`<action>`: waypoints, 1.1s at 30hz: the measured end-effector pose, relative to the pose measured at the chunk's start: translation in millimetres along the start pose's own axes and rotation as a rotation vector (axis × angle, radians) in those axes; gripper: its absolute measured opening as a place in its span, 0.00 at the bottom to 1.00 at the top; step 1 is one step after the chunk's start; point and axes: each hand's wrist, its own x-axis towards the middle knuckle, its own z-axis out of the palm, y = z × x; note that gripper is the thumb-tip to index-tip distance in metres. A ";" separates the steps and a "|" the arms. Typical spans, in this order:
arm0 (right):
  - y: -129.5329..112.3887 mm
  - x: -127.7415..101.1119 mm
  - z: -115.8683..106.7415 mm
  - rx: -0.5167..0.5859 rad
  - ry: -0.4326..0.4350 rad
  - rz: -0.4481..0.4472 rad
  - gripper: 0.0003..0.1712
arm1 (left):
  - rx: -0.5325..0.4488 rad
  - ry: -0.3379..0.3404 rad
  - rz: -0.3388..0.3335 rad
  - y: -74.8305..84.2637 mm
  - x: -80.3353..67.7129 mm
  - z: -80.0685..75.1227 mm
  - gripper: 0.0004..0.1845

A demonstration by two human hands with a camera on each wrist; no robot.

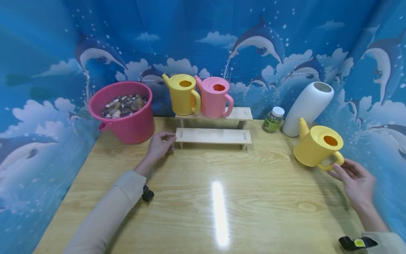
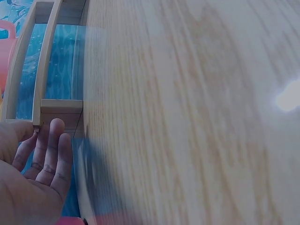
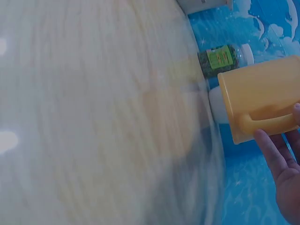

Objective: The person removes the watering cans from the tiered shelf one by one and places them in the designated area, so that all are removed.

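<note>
At the left end of the lower step of a two-step wooden shelf (image 1: pixel 213 136), my left hand (image 1: pixel 161 144) pinches the board's corner. In the left wrist view, the thumb of that left hand (image 2: pixel 35 173) lies over the board end and the fingers reach below. On the right, my right hand (image 1: pixel 356 180) holds a yellow watering can (image 1: pixel 312 150) by its handle, thumb on top. Its spout points up and to the back left. On the shelf's upper step stand another yellow watering can (image 1: pixel 182 97) and a pink watering can (image 1: pixel 213 100), side by side.
A pink bucket (image 1: pixel 136 127) of stones stands at the back left, close to my left hand. Behind the held can are a white vase (image 1: pixel 306 106) and a small jar (image 1: pixel 272 121) with a white lid. A dolphin-print curtain (image 1: pixel 196 31) encloses the wooden table (image 1: pixel 177 197).
</note>
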 end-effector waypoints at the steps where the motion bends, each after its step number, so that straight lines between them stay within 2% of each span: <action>1: 0.7 -0.9 -2.6 -0.017 0.020 0.009 0.18 | 0.002 0.000 -0.001 0.1 0.0 0.0 0.16; 8: 10.1 -7.4 -17.6 -0.082 0.117 0.048 0.17 | 0.003 -0.010 -0.003 -0.1 -0.4 -1.1 0.17; 15: 17.7 -10.0 -23.4 -0.165 0.240 0.113 0.16 | 0.003 -0.020 -0.008 -0.7 -0.4 -1.9 0.17; 19: 20.3 -11.3 -25.3 -0.160 0.240 0.117 0.17 | 0.004 -0.020 -0.003 -1.8 0.3 -1.4 0.17; 22: 19.7 -11.3 -26.9 -0.106 0.212 0.105 0.18 | 0.007 -0.019 0.002 -2.5 0.9 -1.1 0.17; 23: 18.3 -10.9 -26.6 -0.125 0.213 0.098 0.19 | 0.006 -0.017 0.003 -2.4 0.8 -1.2 0.17; 25: 14.4 -10.4 -24.5 -0.239 0.223 0.056 0.21 | 0.003 -0.018 0.006 -2.2 0.7 -1.4 0.17; 30: -2.2 -10.1 -11.0 -0.662 0.313 -0.132 0.21 | 0.000 -0.020 0.007 -0.9 -0.1 -1.9 0.17; 33: -15.5 -10.3 0.7 -0.743 0.326 -0.204 0.21 | 0.006 -0.023 0.004 -0.6 -0.7 -2.3 0.17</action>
